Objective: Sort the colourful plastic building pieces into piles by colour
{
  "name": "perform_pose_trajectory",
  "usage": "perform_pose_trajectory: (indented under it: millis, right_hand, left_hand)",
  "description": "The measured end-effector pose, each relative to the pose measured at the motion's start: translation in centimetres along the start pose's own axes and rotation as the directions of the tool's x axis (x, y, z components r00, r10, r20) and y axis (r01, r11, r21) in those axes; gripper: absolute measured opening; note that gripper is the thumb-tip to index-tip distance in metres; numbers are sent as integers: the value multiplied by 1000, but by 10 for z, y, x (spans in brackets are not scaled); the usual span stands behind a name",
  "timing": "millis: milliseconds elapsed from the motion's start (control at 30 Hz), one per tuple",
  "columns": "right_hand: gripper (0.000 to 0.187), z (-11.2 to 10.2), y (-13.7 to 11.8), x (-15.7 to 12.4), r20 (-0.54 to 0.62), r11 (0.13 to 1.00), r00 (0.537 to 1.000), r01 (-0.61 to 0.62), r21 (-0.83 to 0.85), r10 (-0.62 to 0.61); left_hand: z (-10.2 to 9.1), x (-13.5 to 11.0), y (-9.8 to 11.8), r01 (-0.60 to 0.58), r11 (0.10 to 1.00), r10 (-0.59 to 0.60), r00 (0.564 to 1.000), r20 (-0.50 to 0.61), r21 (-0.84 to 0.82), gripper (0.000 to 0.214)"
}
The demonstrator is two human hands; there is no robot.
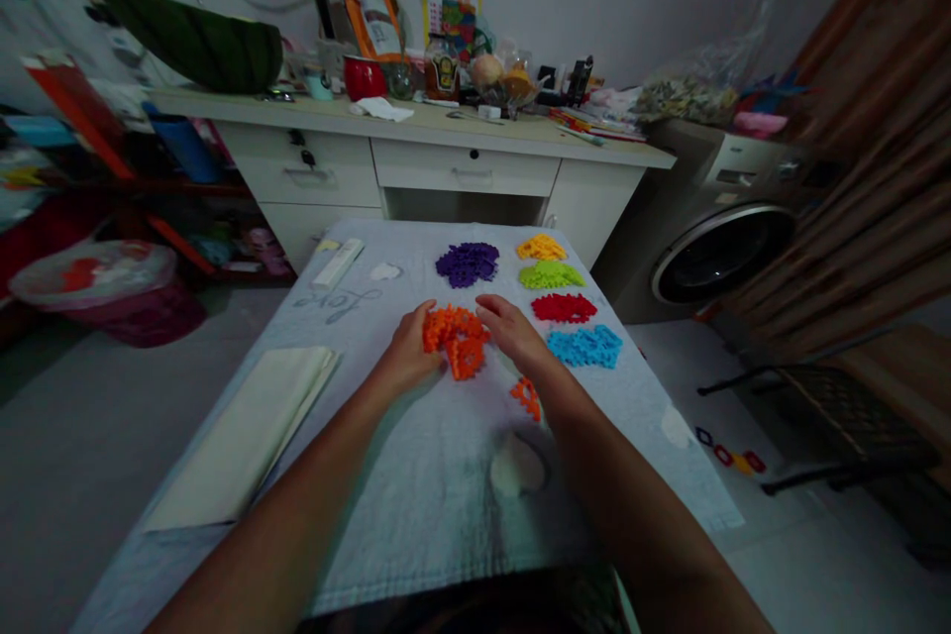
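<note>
Hands [411,347] around orange toothed pieces [462,339]

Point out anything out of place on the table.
A small orange cluster lies by the right forearm, apart from the main orange pile between the left hand and right hand, so it looks stray.

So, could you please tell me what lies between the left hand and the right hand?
In the head view, clumped orange gear-shaped pieces are between the left hand and the right hand.
</note>
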State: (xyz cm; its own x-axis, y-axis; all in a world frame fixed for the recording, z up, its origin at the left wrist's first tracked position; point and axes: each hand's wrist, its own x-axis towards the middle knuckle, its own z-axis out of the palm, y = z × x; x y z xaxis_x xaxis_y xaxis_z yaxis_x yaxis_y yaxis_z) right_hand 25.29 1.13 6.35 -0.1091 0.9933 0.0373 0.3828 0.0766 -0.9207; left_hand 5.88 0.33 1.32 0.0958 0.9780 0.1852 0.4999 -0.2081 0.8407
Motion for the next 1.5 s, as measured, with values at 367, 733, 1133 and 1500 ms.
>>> perform_pose_trajectory:
  millis: [367, 733, 1133, 1500]
  right_hand:
    - [53, -43, 5, -98, 230, 583, 954, 78, -809, 192]
    - [40, -20, 7, -52, 209, 774, 957, 287, -564, -202]
    - [40, -107, 46, -40, -284, 686, 940, -81, -723, -188]
    - [73, -132, 76, -56, -336, 603, 920, -386, -698, 200]
  left_hand:
    - [-1, -25, 23, -298, 822, 294, 952, 87, 486, 49]
    - [4, -28, 18, -185, 698, 230, 973, 28, 691, 46]
    - [2, -27, 6, 31, 714, 126, 977, -172, 699, 58]
    - [1, -25, 0, -17, 767, 108, 989, -102, 642, 52]
